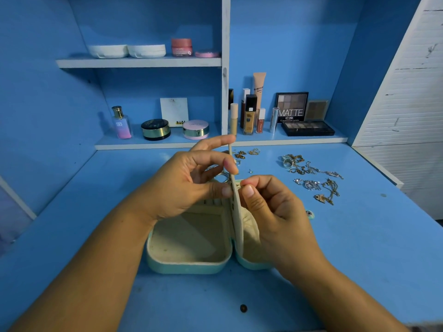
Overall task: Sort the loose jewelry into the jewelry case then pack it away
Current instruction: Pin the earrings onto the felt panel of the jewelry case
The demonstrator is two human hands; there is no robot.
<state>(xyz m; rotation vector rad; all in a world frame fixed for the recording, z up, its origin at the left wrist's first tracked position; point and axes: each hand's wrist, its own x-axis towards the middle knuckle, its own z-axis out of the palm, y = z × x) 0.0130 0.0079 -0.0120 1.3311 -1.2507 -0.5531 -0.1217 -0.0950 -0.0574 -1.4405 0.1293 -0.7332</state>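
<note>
The case (189,250) lies open on the desk (359,248) — its divider (238,224) stands upright, pinched from both sides by the left hand (189,185) and the right hand (271,207), loose jewelry (311,173) scattered just beyond.

1. Both forearms are bare. They come in from below and converge until the hands nearly meet.
2. The left hand (189,185) has its palm turned toward the right hand. Its thumb presses the left face of the upright flap (237,212), the middle finger curls onto the flap's edge above the thumb, and the index finger reaches higher and straighter.
3. The right hand (271,204) is knuckles up with its fingers curled. Its thumb and forefinger tips pinch the flap from the right, opposite the left thumb.
</note>
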